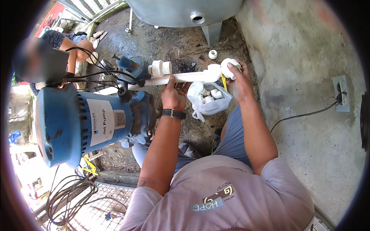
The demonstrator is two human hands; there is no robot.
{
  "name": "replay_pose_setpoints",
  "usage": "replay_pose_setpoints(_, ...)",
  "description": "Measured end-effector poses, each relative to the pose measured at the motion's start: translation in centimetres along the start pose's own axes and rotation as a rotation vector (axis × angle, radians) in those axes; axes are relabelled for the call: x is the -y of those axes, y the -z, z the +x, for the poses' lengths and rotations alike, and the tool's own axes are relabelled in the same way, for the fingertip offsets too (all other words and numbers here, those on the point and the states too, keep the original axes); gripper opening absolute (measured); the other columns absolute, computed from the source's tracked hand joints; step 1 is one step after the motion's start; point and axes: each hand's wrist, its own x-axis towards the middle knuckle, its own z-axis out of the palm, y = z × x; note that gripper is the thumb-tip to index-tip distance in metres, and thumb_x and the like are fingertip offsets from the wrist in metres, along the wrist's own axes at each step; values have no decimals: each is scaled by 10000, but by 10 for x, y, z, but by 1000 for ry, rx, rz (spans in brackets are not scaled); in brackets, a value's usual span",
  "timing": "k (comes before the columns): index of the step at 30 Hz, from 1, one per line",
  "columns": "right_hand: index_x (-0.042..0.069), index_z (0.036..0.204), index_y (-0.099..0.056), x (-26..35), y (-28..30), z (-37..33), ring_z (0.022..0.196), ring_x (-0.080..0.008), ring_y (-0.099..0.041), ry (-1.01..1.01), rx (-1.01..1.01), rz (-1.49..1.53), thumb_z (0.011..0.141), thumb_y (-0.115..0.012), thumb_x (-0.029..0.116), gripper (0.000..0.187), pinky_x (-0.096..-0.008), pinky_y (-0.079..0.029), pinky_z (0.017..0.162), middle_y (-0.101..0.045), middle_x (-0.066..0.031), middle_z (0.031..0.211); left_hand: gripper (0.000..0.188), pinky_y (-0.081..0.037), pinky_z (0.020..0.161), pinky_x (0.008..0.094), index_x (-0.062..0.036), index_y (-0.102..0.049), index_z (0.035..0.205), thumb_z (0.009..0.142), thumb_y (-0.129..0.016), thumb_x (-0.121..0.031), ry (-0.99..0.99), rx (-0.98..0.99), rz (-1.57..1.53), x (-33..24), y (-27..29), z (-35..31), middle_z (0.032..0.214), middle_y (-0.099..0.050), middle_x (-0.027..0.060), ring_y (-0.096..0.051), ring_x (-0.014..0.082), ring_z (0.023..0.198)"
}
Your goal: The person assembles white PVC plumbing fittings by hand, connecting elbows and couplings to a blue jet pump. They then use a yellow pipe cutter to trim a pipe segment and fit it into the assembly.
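My left hand [175,97] is closed around a long white plastic pipe [189,77], thumb on top and fingers beneath. At the pipe's right end sits a white elbow [212,73]. My right hand [242,81] grips a round white pipe fitting [230,67] that meets the elbow. A narrow yellow strip [224,82] hangs just below that fitting; I cannot make out what it is. Beneath the pipe, between my hands, lies a clear plastic bag [208,109] holding several white fittings. Left of my left hand, another white fitting [161,68] sticks out from the blue pump [135,69].
The pump's blue motor [73,123] stands close by my left arm, with black cables [92,75] over it. A loose white ring [212,54] lies on the dirty floor. Ahead stands a metal tank [181,13]; a concrete wall [304,77] rises on the right. Another person [61,50] crouches at the far left.
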Motion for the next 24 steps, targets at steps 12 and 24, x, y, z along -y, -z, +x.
replay_pose_setpoints(12,71,1280,-477,8,-11,-6,998,-233,-586,283,-12,-223,764,-729,299,618,-332,-534,756,-532,-142,1154,229,-502,922,496,-59,-485,1155,977,-492,-202,1,67,27,-3,6,-1,1082,-575,108,-579,278,1042)
replay_pose_setpoints(24,81,1211,-574,39,-85,21,1019,-309,-629,334,631,-976,737,-732,401,593,-362,-483,881,-651,-175,1101,247,-551,878,515,-40,-441,1193,979,-477,-157,31,46,24,-10,-3,-5,1120,-572,148,-605,293,1005)
